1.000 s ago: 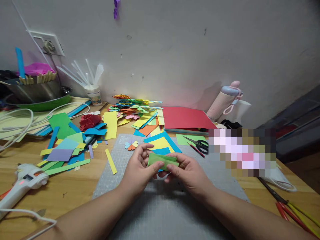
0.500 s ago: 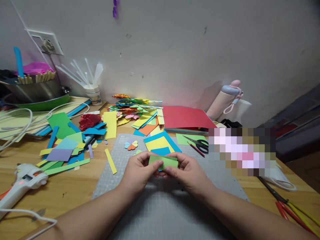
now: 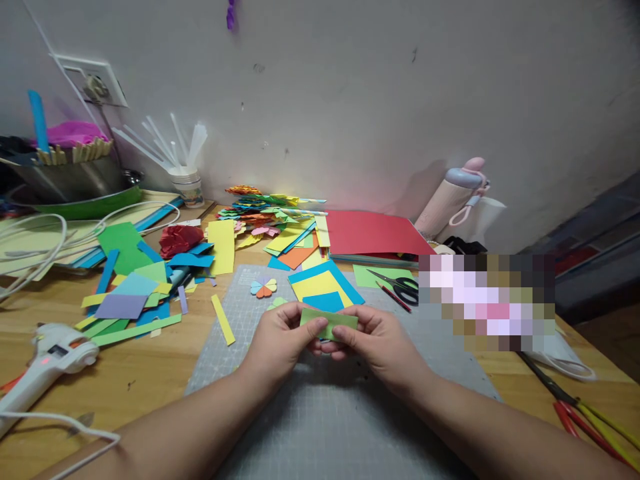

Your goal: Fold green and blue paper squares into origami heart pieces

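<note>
My left hand [image 3: 280, 339] and my right hand [image 3: 379, 341] pinch a small light green paper [image 3: 329, 319] between them, above the grey cutting mat [image 3: 320, 427]. Both thumbs press on its near face, and the other fingers lie behind and below it. Just beyond my hands lie blue and yellow paper pieces [image 3: 324, 285]. A multicoloured paper flower [image 3: 263, 287] rests on the mat to the left. Black scissors [image 3: 403, 287] and a red pencil [image 3: 393, 297] are at the right, near a flat green sheet [image 3: 367, 275].
Paper scraps [image 3: 125, 307] and a white glue gun [image 3: 60, 353] with its cord occupy the left. A cup [image 3: 187, 187] of straws, paper flowers [image 3: 260, 207] and a red sheet [image 3: 375, 230] line the back. At right are a bottle [image 3: 440, 200], a pixelated patch and red-and-yellow-handled scissors [image 3: 567, 408].
The green paper's back layer, which stuck out at the upper right, now lines up with the front. My hands stay in nearly the same place. The view has shifted slightly.
</note>
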`<control>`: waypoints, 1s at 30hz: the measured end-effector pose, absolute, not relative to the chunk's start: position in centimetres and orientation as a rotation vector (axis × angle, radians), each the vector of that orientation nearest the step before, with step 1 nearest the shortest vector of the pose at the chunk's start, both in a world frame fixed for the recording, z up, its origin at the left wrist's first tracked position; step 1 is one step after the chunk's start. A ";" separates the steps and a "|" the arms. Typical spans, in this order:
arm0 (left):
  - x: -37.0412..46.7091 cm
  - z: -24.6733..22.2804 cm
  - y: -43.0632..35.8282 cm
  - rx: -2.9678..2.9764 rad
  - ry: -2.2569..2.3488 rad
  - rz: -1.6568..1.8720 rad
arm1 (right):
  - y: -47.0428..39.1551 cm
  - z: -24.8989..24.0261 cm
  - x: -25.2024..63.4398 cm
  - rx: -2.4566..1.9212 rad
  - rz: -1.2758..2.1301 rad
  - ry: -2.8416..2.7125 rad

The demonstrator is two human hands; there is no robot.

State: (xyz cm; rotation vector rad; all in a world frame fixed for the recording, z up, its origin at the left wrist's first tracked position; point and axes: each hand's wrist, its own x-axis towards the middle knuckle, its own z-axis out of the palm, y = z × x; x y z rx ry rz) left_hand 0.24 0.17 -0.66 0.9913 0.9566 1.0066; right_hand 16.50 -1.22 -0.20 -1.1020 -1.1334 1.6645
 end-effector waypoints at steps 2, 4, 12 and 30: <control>0.2 -0.6 0.2 1.000 0.945 0.998 | -1.2 -0.3 16.5 -1.099 1.665 -1.136; 0.3 -0.6 0.2 1.004 0.935 0.997 | -1.2 -0.3 16.5 -1.096 1.666 -1.149; 0.3 -0.9 0.2 0.976 0.934 0.996 | -1.2 -0.1 16.6 -1.094 1.662 -1.180; 0.3 -1.0 0.3 0.955 0.919 0.985 | -1.3 -0.2 16.6 -1.102 1.640 -1.208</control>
